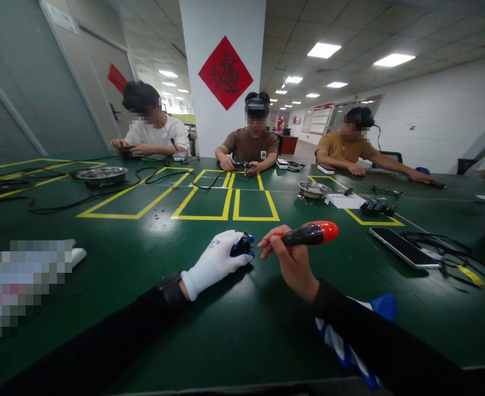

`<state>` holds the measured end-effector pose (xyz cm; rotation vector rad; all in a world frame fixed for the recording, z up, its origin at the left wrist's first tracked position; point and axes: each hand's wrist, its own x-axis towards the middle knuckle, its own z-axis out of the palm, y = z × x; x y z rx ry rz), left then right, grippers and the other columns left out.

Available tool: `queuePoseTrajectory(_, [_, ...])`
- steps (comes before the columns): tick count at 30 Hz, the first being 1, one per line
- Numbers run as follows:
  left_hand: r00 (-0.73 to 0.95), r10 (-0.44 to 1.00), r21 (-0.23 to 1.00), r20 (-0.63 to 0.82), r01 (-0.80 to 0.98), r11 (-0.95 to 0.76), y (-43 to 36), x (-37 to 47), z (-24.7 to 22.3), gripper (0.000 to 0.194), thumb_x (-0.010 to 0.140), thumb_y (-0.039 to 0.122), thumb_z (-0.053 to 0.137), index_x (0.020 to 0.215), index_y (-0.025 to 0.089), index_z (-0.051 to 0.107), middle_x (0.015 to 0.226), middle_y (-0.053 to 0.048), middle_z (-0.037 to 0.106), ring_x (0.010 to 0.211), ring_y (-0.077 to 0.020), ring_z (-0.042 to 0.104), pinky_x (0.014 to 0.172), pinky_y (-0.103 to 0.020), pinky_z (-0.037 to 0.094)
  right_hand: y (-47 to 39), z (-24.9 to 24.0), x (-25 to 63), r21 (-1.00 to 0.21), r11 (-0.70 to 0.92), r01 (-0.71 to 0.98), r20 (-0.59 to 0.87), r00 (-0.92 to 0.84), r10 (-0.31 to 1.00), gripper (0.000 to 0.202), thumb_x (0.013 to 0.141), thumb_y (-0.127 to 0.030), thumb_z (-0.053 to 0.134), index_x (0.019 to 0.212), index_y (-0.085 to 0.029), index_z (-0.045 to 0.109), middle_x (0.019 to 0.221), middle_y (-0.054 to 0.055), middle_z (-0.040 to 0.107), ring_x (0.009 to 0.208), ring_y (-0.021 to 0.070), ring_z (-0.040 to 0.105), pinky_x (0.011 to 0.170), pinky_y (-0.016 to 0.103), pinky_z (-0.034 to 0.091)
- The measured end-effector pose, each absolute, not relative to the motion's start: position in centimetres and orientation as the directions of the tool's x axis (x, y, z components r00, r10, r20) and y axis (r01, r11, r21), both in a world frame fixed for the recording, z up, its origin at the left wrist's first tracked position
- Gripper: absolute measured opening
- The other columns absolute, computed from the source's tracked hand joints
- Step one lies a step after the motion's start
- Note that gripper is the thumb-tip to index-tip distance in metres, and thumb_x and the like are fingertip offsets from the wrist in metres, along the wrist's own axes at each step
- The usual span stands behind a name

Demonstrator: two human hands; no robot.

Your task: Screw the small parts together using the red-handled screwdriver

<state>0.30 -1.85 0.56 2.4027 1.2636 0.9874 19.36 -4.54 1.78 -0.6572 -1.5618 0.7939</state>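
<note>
My left hand, in a white glove with blue fingertips, grips a small black part above the green table. My bare right hand holds a screwdriver with a black and red handle. Its handle points to the right, and its thin shaft runs left between my fingers to the black part. Where exactly the tip touches is too small to tell. A loose white and blue glove lies partly under my right forearm.
Right of my hands lie a phone and black cables. Metal bowls and black parts stand farther off. Three people sit across the table. A blurred white object lies at the left.
</note>
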Motion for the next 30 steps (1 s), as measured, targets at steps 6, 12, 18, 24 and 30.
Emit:
queuePoseTrajectory(6, [0.405, 0.796, 0.497, 0.45, 0.627, -0.6, -1.82, 0.23, 0.68, 0.024, 0.077, 0.039, 0.068, 0.089, 0.019, 0.064, 0.091, -0.004, 0.064, 0.087, -0.0218, 0.059, 0.079, -0.031, 0.045, -4.59, 1.94, 19.28, -0.785, 0.618, -0.036, 0.617, -0.122, 0.777, 0.021, 0.093, -0.037, 0.053, 0.085, -0.019, 0.06, 0.075, 0.0, 0.064, 0.059, 0.0124, 0.06, 0.06, 0.029, 0.05])
queuePoseTrajectory(12, [0.412, 0.797, 0.493, 0.442, 0.631, -0.6, -1.86, 0.2, 0.85, 0.024, 0.079, 0.04, 0.066, 0.09, 0.019, 0.063, 0.09, -0.004, 0.063, 0.085, -0.0213, 0.058, 0.077, -0.031, 0.044, -4.49, 1.87, 19.35, -0.779, 0.626, -0.038, 0.624, -0.142, 0.768, 0.02, 0.094, -0.036, 0.053, 0.085, -0.019, 0.061, 0.079, 0.001, 0.063, 0.06, 0.0117, 0.059, 0.061, 0.028, 0.049])
queuePoseTrajectory(18, [0.427, 0.792, 0.49, 0.437, 0.626, -0.607, -1.96, 0.18, 0.99, 0.024, 0.08, 0.041, 0.065, 0.088, 0.018, 0.063, 0.086, -0.003, 0.062, 0.083, -0.0206, 0.058, 0.076, -0.031, 0.044, -4.5, 1.98, 19.4, -0.777, 0.628, -0.034, 0.627, -0.125, 0.769, 0.021, 0.093, -0.036, 0.053, 0.085, -0.019, 0.06, 0.08, 0.001, 0.063, 0.061, 0.0119, 0.059, 0.061, 0.029, 0.049])
queuePoseTrajectory(24, [0.421, 0.798, 0.506, 0.432, 0.619, -0.601, -2.07, 0.15, 1.05, 0.025, 0.084, 0.042, 0.061, 0.09, 0.018, 0.063, 0.087, -0.003, 0.063, 0.083, -0.0201, 0.058, 0.076, -0.03, 0.044, -4.4, 1.93, 19.45, -0.771, 0.636, -0.032, 0.634, -0.128, 0.763, 0.019, 0.094, -0.034, 0.053, 0.085, -0.019, 0.06, 0.08, 0.001, 0.062, 0.061, 0.0115, 0.059, 0.061, 0.028, 0.048])
queuePoseTrajectory(30, [0.411, 0.809, 0.52, 0.421, 0.621, -0.586, -1.98, 0.14, 0.94, 0.026, 0.083, 0.043, 0.062, 0.091, 0.019, 0.064, 0.091, -0.003, 0.065, 0.085, -0.0203, 0.059, 0.076, -0.03, 0.044, -4.35, 1.9, 19.34, -0.754, 0.654, -0.055, 0.656, -0.096, 0.748, 0.018, 0.093, -0.034, 0.054, 0.085, -0.018, 0.059, 0.079, 0.0, 0.061, 0.057, 0.0101, 0.058, 0.058, 0.027, 0.047])
